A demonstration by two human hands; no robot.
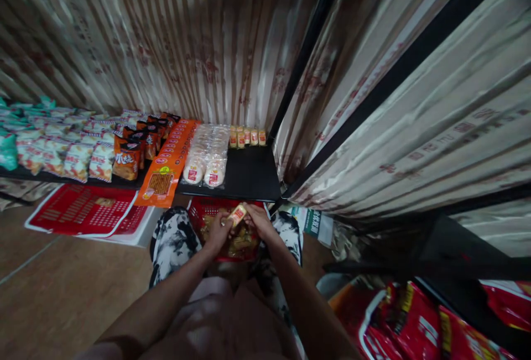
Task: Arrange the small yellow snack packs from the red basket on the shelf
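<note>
Between my two hands is a small yellow snack packet (238, 215) with a red and white label. My left hand (219, 231) is closed on its lower left end, and my right hand (256, 220) pinches its right side. Right below them, between my knees, a red plastic basket (194, 209) holds many similar yellowish packets (243, 241). Beyond the basket, at the back right of the black shelf (253, 169), a short row of matching yellow packets (241, 139) stands upright.
Left along the shelf are clear-wrapped round crackers (204, 155), a long orange packet (160, 180), orange-black bags (126, 158) and white snack bags (77, 158). A red basket (83, 210) lies at left. Black poles (309, 50) and curtains (157, 34) stand behind; red bags (409, 316) lie lower right.
</note>
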